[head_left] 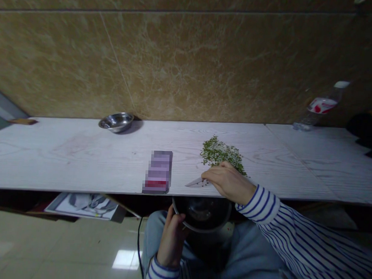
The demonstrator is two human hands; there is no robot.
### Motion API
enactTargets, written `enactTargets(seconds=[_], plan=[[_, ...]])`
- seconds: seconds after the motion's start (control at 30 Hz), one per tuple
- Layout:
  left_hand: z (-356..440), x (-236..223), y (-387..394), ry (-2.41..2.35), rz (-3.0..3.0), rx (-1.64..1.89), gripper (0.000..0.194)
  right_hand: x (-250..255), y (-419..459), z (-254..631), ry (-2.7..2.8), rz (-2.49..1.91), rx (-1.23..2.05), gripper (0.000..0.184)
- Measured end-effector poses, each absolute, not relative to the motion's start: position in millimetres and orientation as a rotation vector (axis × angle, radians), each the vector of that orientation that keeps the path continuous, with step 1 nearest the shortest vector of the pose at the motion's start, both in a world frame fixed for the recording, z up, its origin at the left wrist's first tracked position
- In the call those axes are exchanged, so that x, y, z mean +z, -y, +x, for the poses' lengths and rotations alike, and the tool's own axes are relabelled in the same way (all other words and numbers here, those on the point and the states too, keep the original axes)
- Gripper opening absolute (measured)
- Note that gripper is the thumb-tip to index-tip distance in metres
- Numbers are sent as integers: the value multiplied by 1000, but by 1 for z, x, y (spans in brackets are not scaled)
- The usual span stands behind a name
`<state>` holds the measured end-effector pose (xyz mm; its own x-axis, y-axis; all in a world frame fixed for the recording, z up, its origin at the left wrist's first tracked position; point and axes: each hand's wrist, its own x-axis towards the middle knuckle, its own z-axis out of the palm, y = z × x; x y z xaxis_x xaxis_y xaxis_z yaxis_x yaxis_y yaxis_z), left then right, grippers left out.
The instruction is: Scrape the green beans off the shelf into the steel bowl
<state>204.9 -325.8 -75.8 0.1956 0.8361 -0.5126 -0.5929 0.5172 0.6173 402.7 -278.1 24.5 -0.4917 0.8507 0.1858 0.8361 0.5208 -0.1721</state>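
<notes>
My right hand point(229, 179) is closed on a small knife, its blade point(194, 182) pointing left, low over the white wood-grain counter point(90, 160) near the front edge. Just beyond that hand lies a spread of finely chopped green bits point(220, 152), partly covered by my fingers. A few dark specks lie beside the blade. Below the counter edge, my left hand point(173, 228) grips the rim of a dark round bowl point(201, 227) over my lap, thumb on top of the rim. The bowl's far side is hidden under the counter, and its inside looks dark with a shiny patch.
A phone point(159, 171) with a blurred screen lies left of the knife. Farther back stand a steel bowl point(116, 123) near the wall and a clear plastic bottle point(321, 105) at the right. Below the counter, an open drawer point(86, 205) holds spoons and other utensils.
</notes>
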Motion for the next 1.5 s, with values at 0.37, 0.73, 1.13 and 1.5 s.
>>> enactTargets(seconds=[0.37,0.73,1.13,1.5], plan=[[217,-74,330,-845,339,987,48,22,301,437,2363,-1391,-109,23],[221,-76,329,-843,323,1000,50,20,311,440,2224,-1734,-270,28],[220,-77,331,-829,338,986,49,14,321,436,2240,-1742,-284,29],[221,-79,329,-840,333,974,55,12,325,437,2205,-1742,-258,29]])
